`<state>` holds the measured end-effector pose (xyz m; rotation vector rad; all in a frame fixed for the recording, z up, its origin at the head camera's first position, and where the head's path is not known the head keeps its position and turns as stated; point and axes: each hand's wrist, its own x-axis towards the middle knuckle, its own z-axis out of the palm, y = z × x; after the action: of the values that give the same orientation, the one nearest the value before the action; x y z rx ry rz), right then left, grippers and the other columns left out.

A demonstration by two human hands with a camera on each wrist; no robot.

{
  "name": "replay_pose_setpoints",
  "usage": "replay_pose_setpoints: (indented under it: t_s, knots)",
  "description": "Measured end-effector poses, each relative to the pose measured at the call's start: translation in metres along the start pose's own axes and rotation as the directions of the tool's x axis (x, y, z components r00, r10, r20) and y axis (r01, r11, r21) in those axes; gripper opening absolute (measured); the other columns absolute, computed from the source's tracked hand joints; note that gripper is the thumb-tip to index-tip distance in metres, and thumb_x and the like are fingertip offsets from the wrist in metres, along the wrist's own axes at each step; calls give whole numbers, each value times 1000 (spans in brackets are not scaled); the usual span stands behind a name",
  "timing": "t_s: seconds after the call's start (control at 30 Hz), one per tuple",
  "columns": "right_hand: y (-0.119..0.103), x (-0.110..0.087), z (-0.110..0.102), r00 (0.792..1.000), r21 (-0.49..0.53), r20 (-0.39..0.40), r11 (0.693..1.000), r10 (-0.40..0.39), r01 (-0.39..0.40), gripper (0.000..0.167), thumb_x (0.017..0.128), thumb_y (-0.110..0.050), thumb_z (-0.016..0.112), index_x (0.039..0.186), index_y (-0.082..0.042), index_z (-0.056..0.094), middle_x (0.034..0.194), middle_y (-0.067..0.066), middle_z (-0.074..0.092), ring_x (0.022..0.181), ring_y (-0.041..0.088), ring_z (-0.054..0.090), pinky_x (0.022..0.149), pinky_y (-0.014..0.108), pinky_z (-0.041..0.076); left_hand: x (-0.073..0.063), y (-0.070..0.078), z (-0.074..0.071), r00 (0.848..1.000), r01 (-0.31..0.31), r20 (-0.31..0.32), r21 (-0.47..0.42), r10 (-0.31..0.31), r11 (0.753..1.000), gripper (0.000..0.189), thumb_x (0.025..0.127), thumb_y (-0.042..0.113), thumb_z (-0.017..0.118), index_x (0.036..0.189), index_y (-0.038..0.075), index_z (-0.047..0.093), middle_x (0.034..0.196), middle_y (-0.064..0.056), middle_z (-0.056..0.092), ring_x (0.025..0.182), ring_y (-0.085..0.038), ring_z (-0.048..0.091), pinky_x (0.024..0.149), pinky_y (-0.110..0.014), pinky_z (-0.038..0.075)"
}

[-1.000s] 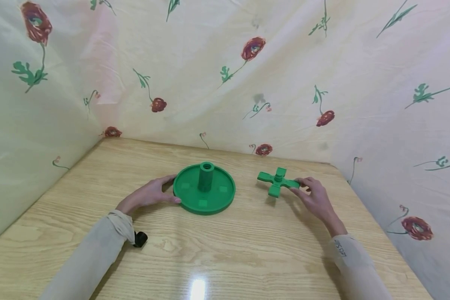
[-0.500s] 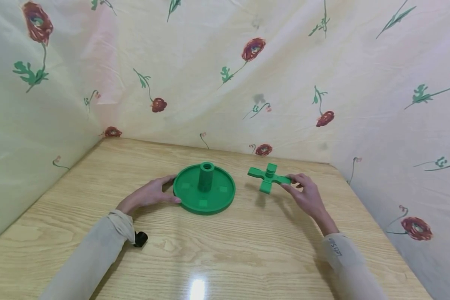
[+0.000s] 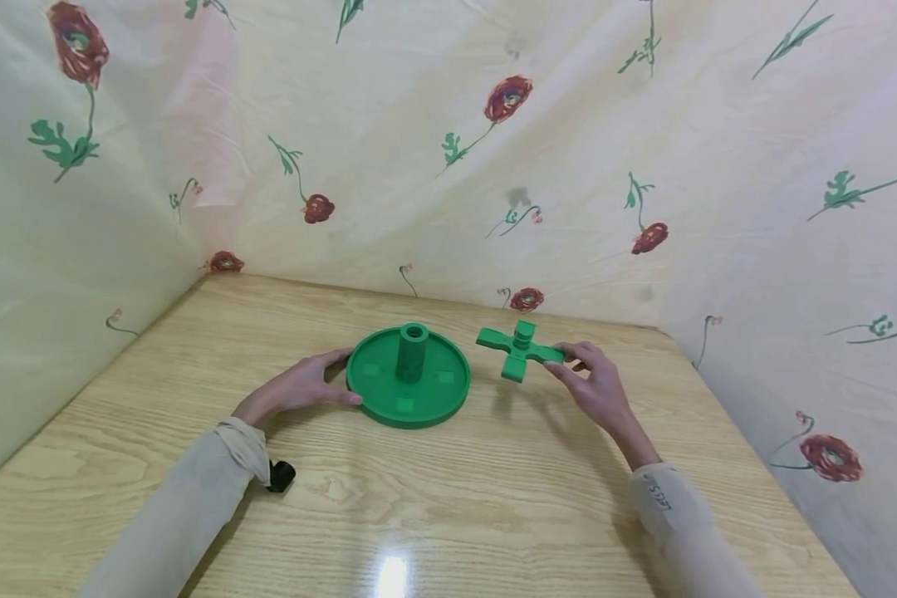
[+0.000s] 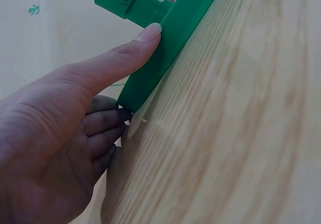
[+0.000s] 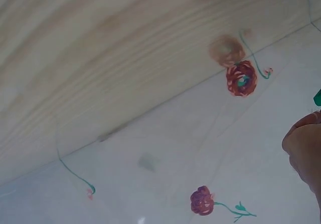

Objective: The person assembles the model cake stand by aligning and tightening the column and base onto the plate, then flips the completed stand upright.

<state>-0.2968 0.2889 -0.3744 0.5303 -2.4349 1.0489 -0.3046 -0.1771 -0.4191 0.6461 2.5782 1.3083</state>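
Note:
A round green base with a raised rim and an upright hollow post stands on the wooden table. My left hand holds its left edge; in the left wrist view the thumb lies against the rim and the fingertips meet the edge lower down. To the right of the base, a green four-armed cross piece with a short central stub hangs above the table. My right hand pinches the end of its right arm between thumb and fingers. In the right wrist view, only part of that hand shows at the edge.
The light wooden table ends at a flower-printed sheet hanging behind and at both sides. A small black object sits beside my left cuff.
My right hand has carried the cross piece leftward and slightly up, closer to the round base. My left hand and the base have stayed put.

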Motion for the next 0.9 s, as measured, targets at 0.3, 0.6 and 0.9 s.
replay_pose_setpoints:
  t_s: [0.3, 0.6, 0.9]
  knots:
    - [-12, 5, 12, 1000, 45, 10, 999, -10, 10, 25, 96, -7, 76, 117, 5, 72, 103, 15, 64, 101, 35, 57, 84, 26, 47, -1, 1, 0, 1000, -20, 3, -4, 20, 1000, 98, 89, 37, 84, 160, -5, 30, 163, -25, 32, 152, -43, 24, 119, -60, 25]
    - [-26, 10, 23, 999, 110, 9, 993, -36, 35, 26, 95, -6, 76, 118, 5, 72, 107, 17, 66, 101, 31, 59, 85, 28, 49, -1, 2, -1, 1000, -16, 5, -6, 16, 1000, 99, 89, 38, 84, 160, -5, 30, 163, -25, 32, 152, -42, 24, 120, -60, 25]
    - [-71, 12, 27, 1000, 153, 27, 988, -11, 6, 23, 95, 6, 70, 116, 16, 68, 101, 26, 63, 94, 25, 57, 85, 20, 48, 0, 0, -1, 1000, -8, 6, -7, 8, 1000, 100, 88, 40, 84, 160, -4, 30, 164, -23, 32, 152, -40, 24, 120, -58, 24]
